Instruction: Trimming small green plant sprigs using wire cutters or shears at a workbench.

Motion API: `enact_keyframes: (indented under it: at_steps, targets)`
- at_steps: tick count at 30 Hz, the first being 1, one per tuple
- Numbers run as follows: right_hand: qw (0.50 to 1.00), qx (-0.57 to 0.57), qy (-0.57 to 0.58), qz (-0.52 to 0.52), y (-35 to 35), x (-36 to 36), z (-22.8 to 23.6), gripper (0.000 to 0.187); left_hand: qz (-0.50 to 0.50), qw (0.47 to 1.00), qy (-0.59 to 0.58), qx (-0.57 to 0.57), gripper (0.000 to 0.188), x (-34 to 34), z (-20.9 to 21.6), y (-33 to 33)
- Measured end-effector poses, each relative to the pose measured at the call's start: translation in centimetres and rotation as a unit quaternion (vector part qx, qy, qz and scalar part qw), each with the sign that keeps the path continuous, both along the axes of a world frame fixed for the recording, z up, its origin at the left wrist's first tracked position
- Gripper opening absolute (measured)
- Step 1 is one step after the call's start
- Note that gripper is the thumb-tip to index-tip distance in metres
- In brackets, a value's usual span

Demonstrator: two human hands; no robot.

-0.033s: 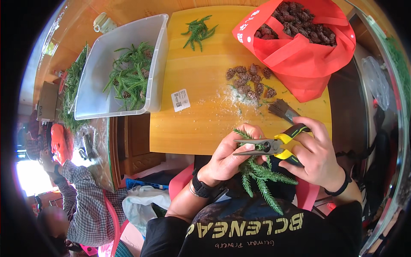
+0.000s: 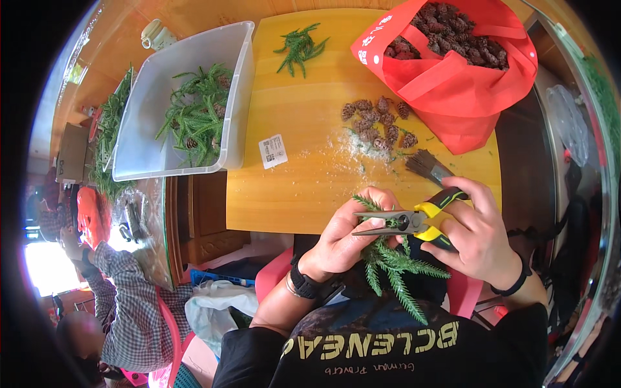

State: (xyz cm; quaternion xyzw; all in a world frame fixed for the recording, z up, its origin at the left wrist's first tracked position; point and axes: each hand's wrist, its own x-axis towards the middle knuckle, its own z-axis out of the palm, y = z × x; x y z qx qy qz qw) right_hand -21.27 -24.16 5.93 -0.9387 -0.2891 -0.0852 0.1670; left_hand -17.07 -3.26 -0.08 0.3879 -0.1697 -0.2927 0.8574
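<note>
My left hand [image 2: 350, 236] is closed on a green artificial pine sprig [image 2: 402, 266], whose needled branches hang toward my lap. In my right hand [image 2: 480, 229] are long-nose pliers [image 2: 424, 220] with yellow and black handles. Their jaws are spread and lie across the sprig beside my left thumb; whether they touch it I cannot tell. Just beyond my hands on the table, several brown pine cones [image 2: 372, 123] lie among white flakes. A bundle of thin brown stems [image 2: 425, 165] rests near the pliers.
A red bag [image 2: 453, 97] full of pine cones stands at the far right of the yellow table [image 2: 291, 200]. To the left is a clear plastic bin [image 2: 145, 123] holding sprigs. A single sprig [image 2: 301, 48] and a white label [image 2: 273, 151] lie on the table. Another person [image 2: 139, 317] sits at left.
</note>
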Motion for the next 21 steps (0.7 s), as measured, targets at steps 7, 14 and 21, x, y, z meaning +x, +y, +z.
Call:
enact_keyframes:
  at_steps: [7, 14, 21]
  targets:
    - [0.999, -0.042, 0.033, -0.011, 0.45, 0.02, 0.67, 0.044, 0.03, 0.992, -0.097, 0.079, 0.021, 0.06, 0.29, 0.47]
    - [0.996, -0.085, -0.019, -0.007, 0.46, 0.48, 0.78, 0.034, 0.066, 0.975, -0.181, 0.113, 0.016, 0.24, 0.24, 0.66]
    - [0.996, -0.083, -0.021, 0.0, 0.71, 0.75, 0.61, 0.034, 0.082, 0.974, -0.172, 0.124, 0.011, -0.01, 0.62, 0.64]
